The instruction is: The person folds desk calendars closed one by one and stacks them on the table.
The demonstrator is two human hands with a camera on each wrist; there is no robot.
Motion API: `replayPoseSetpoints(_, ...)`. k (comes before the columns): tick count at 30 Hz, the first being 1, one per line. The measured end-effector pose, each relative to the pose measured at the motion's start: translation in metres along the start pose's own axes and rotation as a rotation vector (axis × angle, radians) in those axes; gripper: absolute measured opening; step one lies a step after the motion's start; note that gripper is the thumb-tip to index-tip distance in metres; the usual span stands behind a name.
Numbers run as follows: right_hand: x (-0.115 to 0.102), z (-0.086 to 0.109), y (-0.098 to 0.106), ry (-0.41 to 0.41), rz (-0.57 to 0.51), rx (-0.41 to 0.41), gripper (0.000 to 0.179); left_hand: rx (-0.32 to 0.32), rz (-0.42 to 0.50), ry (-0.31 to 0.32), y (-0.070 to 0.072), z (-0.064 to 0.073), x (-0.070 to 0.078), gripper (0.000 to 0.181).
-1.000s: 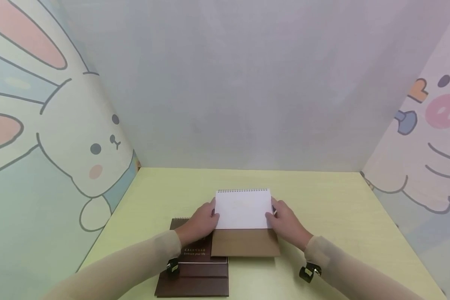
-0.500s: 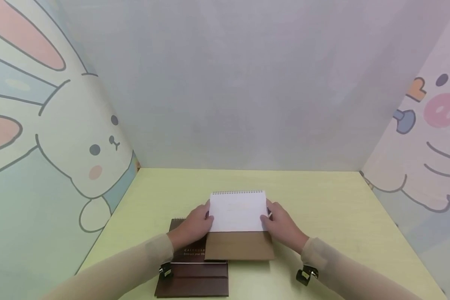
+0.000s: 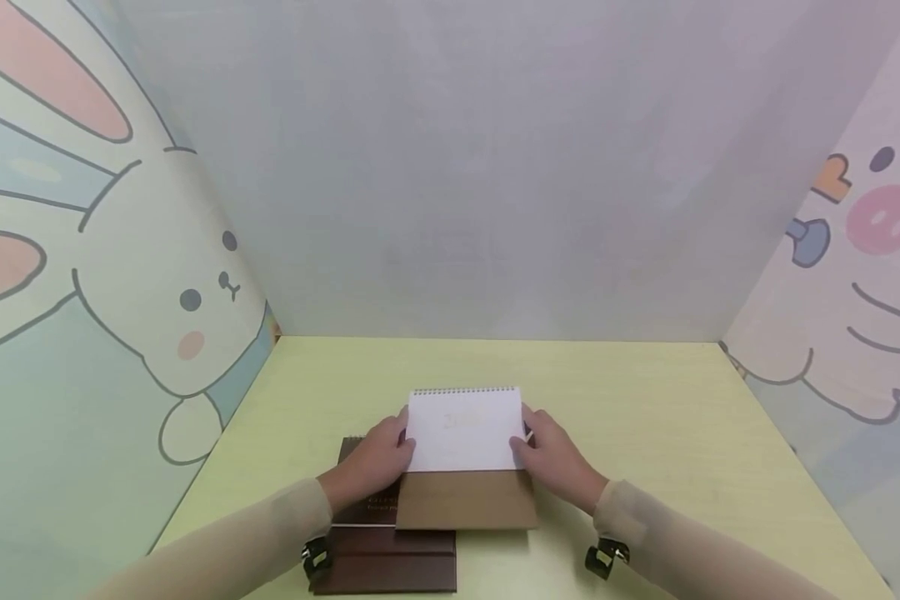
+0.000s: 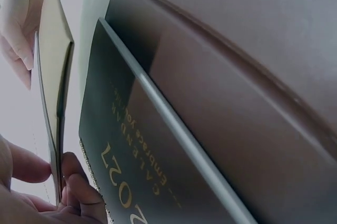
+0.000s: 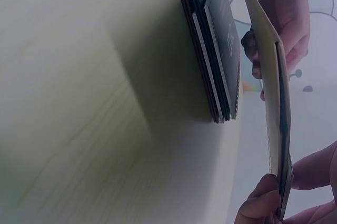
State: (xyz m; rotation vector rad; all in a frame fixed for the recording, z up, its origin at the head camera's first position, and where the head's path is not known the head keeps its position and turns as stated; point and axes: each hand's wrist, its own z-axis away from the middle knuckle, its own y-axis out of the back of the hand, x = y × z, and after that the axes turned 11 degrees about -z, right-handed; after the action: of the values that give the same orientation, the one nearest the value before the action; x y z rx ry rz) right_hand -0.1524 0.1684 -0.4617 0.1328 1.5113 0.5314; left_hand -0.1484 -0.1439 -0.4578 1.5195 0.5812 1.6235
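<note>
My left hand (image 3: 373,460) and right hand (image 3: 559,460) grip a spiral-bound desk calendar (image 3: 461,433) by its two side edges, thumbs on the front. It shows a white page with faint gold print above a tan-brown base. In both wrist views the held calendar (image 4: 57,50) is seen edge-on, above the table. Below its left part lies a dark brown calendar (image 3: 390,571) with gold lettering, "2027" and "CALENDAR", readable in the left wrist view. The right wrist view shows several layers in this lying stack (image 5: 210,61). The held calendar covers part of its cover in the head view.
The pale yellow table (image 3: 645,408) extends around the calendars. A grey backdrop (image 3: 487,183) rises behind it. Side panels carry a cartoon rabbit (image 3: 150,275) on the left and a pink-nosed animal (image 3: 885,221) on the right.
Both hands have carried the held calendar left and slightly toward me, so it now overlaps more of the dark brown one. The lying calendar has stayed in place.
</note>
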Motion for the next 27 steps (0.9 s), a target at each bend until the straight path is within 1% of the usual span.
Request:
replayPoseSetpoints(6,-0.003,0.002,-0.007,-0.015,-0.016,-0.002,0.070,0.017,-0.026,0.009,0.003,0.006,-0.004,0.070)
replayPoseSetpoints(12,-0.003,0.003,-0.018,-0.028,-0.044,-0.021,0.075,0.026,-0.030,0.030,0.010,0.016,-0.010,0.070)
replayPoseSetpoints(18,-0.003,0.003,-0.031,-0.010,-0.044,-0.055,0.074,0.025,-0.034,0.060,0.015,0.026,-0.018,0.070)
replayPoseSetpoints(24,-0.006,0.004,-0.041,0.044,-0.061,-0.101,0.074,0.004,-0.047,0.090,0.019,0.033,-0.028,0.070)
replayPoseSetpoints(27,-0.007,0.005,-0.045,0.038,-0.084,-0.121,0.078,0.004,-0.059,0.098,0.020,0.035,-0.031,0.070)
